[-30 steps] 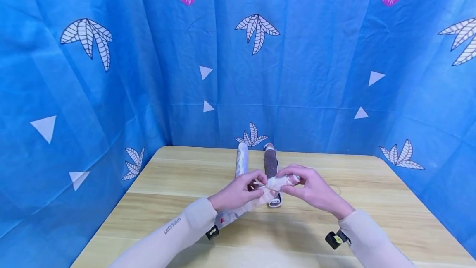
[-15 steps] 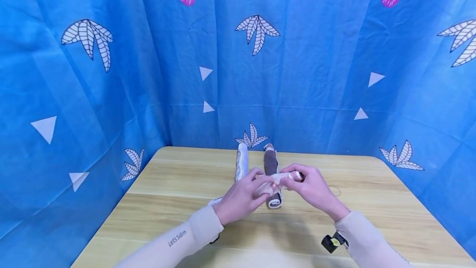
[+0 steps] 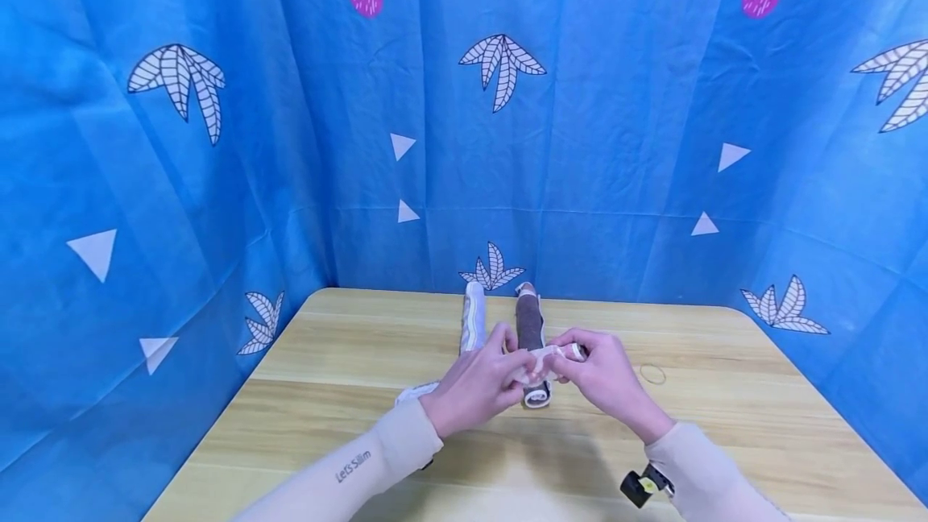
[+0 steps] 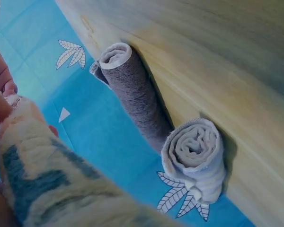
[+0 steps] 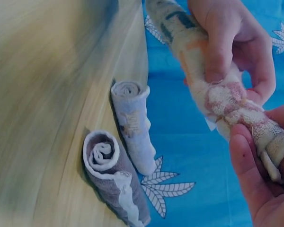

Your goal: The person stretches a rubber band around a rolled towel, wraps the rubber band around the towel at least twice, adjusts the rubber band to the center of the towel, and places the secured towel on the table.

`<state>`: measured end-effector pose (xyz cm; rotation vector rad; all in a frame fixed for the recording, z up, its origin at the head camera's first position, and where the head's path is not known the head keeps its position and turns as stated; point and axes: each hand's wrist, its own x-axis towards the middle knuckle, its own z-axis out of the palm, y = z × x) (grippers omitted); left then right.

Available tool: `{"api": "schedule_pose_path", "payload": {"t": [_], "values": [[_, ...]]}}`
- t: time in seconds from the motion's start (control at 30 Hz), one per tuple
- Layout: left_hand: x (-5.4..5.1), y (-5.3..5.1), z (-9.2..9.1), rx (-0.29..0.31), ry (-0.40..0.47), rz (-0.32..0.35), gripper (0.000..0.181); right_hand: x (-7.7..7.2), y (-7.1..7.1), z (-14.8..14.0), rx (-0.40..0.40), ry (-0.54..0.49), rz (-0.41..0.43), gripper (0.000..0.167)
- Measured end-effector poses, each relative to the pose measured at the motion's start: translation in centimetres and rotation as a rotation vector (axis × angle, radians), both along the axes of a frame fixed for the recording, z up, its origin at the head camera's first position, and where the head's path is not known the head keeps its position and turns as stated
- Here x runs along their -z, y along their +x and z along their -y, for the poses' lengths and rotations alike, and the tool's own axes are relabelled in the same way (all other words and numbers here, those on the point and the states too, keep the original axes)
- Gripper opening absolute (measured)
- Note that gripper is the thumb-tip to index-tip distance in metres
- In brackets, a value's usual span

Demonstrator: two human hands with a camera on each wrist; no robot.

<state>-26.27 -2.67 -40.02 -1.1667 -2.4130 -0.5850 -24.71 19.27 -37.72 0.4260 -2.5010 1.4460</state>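
Note:
A rolled pale towel (image 5: 194, 54) with coloured print is held in the air between both hands. My left hand (image 3: 474, 389) grips it, thumb pressing along the roll in the right wrist view. My right hand (image 3: 607, 374) pinches the bunched pinkish end, fingers curled round it. The towel looks gathered between the hands; whether a band circles it there I cannot tell. Just behind lie a rolled brown-grey towel (image 3: 530, 322) with white edging and a rolled light lavender towel (image 3: 474, 319), side by side. The left forearm hides part of the held towel.
A thin tan rubber band (image 3: 652, 374) lies on the wooden table (image 3: 725, 417) to the right of the right hand. Blue patterned curtain (image 3: 623, 143) encloses the table at the back and sides.
The left hand has moved right along the towel, closer to the right hand. A tan band seen stretched between the fingers a second ago no longer shows. More of the table's rubber band is visible.

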Motion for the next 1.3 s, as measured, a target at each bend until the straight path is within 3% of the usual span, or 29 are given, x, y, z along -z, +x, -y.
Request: {"api": "schedule_pose_path", "payload": {"t": [0.23,0.5,0.6,0.73,0.93,1.1,1.2,1.3], "values": [[0.7,-0.1,-0.2,0.003,-0.014,-0.008,0.021,0.3,-0.2,0.3,-0.003,-0.025,0.041,0.006],[1.1,-0.4,0.8,0.042,-0.011,-0.11,0.014,0.0,-0.8,-0.4,-0.035,-0.114,0.135,0.016],[1.2,-0.6,1.3,0.049,0.008,-0.089,0.013,-0.2,-0.9,-0.7,-0.036,-0.158,0.158,0.018],[1.5,-0.7,1.9,0.011,0.041,-0.018,0.012,-0.3,-0.9,-0.7,-0.041,-0.228,0.198,0.019],[1.9,-0.7,1.7,-0.029,-0.001,0.024,0.03,-0.4,-0.7,-0.5,-0.066,-0.25,0.235,0.02],[1.7,-0.6,1.6,-0.061,0.045,0.165,0.031,-0.6,-0.7,-0.8,-0.124,-0.148,0.197,0.023],[1.5,-0.6,1.7,-0.051,0.106,0.308,0.029,-0.6,-0.7,-1.2,-0.145,-0.073,0.16,0.026],[1.4,-0.8,1.9,-0.006,0.202,0.463,0.025,-0.6,-0.5,-1.5,-0.185,-0.007,0.07,0.03]]}}
